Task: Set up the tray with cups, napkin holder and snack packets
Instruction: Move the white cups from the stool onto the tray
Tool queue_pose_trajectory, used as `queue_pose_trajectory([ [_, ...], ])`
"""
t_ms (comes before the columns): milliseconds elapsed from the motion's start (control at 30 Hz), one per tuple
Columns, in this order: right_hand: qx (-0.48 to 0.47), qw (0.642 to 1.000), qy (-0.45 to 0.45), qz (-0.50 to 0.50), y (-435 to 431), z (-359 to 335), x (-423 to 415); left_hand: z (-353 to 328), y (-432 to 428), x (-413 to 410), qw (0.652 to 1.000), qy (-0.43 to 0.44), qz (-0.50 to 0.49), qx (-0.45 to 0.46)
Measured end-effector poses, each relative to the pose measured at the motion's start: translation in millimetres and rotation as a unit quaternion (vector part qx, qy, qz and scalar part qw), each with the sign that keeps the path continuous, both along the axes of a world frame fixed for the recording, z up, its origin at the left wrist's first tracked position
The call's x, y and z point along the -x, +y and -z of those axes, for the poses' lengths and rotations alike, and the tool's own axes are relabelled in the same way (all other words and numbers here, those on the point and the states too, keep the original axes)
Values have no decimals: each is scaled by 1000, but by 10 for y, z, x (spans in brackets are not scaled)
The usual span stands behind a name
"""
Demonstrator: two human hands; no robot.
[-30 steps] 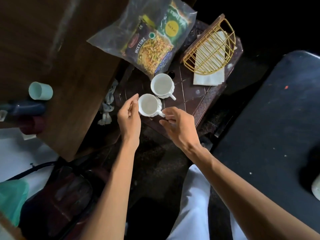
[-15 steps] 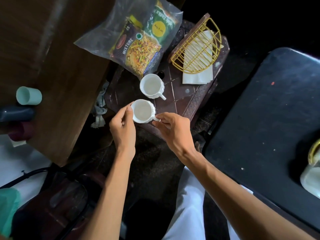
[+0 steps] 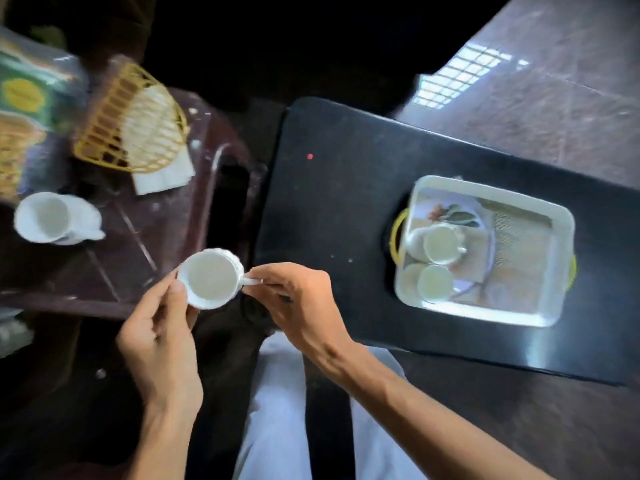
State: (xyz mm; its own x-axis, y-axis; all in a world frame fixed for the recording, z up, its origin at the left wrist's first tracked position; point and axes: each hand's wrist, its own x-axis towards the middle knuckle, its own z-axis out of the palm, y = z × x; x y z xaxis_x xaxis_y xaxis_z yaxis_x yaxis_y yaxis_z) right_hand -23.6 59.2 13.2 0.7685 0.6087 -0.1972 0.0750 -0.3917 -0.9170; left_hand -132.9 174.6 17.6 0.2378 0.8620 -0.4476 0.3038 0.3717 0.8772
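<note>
White cup aloft over the gap between the two surfaces, handle pointing right, pinched by right hand; left hand cupping the rim's near side. Tray well off to the right on the black surface, two cups already inside, path clear. Second cup, napkin holder, snack packets behind on the left.

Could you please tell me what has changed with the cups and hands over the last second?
The held cup has been lifted off the brown stool and carried right, towards the tray. The left hand now grips its side and the right hand pinches its handle. The second cup, napkin holder and snack packets stayed on the stool.
</note>
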Motion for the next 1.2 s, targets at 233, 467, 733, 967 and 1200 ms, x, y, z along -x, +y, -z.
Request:
queue_pose_trajectory([
  [233,12,997,-23,77,-1026,-116,-467,-100,-803,-651,992,-29,116,31],
  [467,25,984,-48,170,-2169,-159,-734,-143,-1735,-1112,970,-37,238,22],
  [733,30,969,-74,236,-3308,-2,-891,-19,-2798,-1487,945,17,320,69],
  [967,45,966,-43,251,-3809,335,-1038,155,-3316,-1731,936,94,337,26],
  [1200,55,974,-14,221,-3908,608,-1127,346,-3537,-1801,935,151,321,10],
])
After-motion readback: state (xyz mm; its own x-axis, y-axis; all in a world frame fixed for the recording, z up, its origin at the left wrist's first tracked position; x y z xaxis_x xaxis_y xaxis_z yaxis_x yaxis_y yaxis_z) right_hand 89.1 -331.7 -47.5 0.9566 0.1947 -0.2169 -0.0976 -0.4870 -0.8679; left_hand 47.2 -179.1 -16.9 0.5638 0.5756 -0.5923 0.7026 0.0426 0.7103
